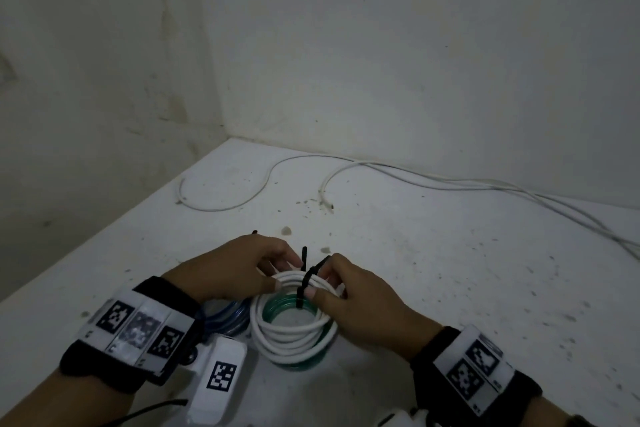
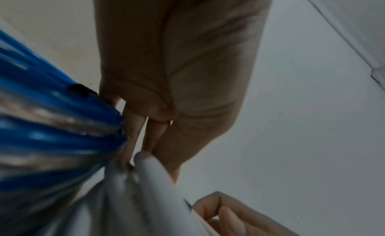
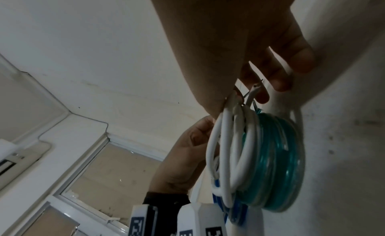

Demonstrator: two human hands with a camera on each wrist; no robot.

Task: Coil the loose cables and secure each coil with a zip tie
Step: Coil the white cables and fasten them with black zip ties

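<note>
Bare, dim room corner, prob. a utility or spare room in a bldg, not a fitted workshop. Walls point(image 1: 381, 45) plain white, scuffed & stained, meeting at a corner right behind a white desk point(image 1: 450, 270) w/ specks & dirt marks. Loose white cables point(image 1: 450, 180) trail along the wall base. Right wrist view, looking up: white ceiling point(image 3: 104, 58), window frame point(image 3: 87, 157) w/ beige panes, and what looks like an AC unit point(image 3: 18, 157) at left edge.
</note>
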